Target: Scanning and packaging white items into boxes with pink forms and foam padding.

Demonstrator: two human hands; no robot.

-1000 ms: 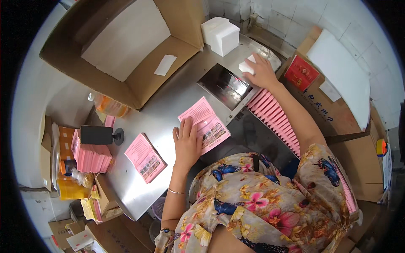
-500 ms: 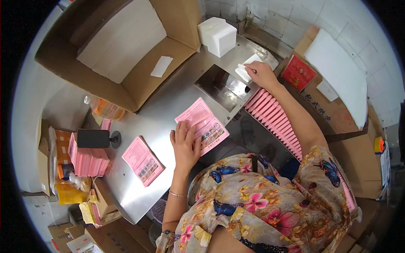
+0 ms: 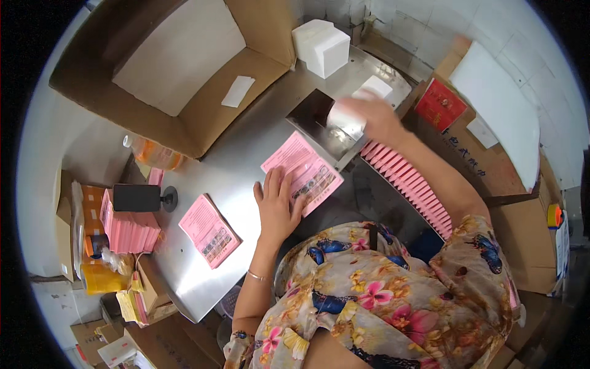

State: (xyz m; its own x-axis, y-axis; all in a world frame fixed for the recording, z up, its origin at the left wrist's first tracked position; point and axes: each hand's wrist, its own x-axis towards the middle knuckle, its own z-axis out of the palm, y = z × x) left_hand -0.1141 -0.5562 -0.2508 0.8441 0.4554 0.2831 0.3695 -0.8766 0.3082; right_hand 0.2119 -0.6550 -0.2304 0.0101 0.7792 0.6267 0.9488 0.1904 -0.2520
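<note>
My left hand (image 3: 279, 206) lies with its fingers spread on a pink printed packet (image 3: 313, 178) near the table's front edge. Smeared by motion, my right hand (image 3: 372, 117) is closed on a thin white sheet (image 3: 346, 121) above a dark rectangular opening (image 3: 312, 112) in the metal table. Just beyond that hand sits a small white stack (image 3: 377, 87). To the left of my left hand rests a second pile of pink printed packets (image 3: 210, 232). Below my right forearm runs a long row of pink packets (image 3: 409, 187), standing on edge.
A large open cardboard box (image 3: 258, 67) holds white contents at the back left. White blocks (image 3: 322, 49) stand beside it. At left are an orange bottle (image 3: 153, 154), a black device on a stand (image 3: 136, 198) and stacked pink packets (image 3: 132, 230). Cartons (image 3: 467, 154) line the right.
My right hand has moved left from the white stack toward the opening, bringing a white sheet along. My left hand stays on the pink packet, its fingers a little more spread.
</note>
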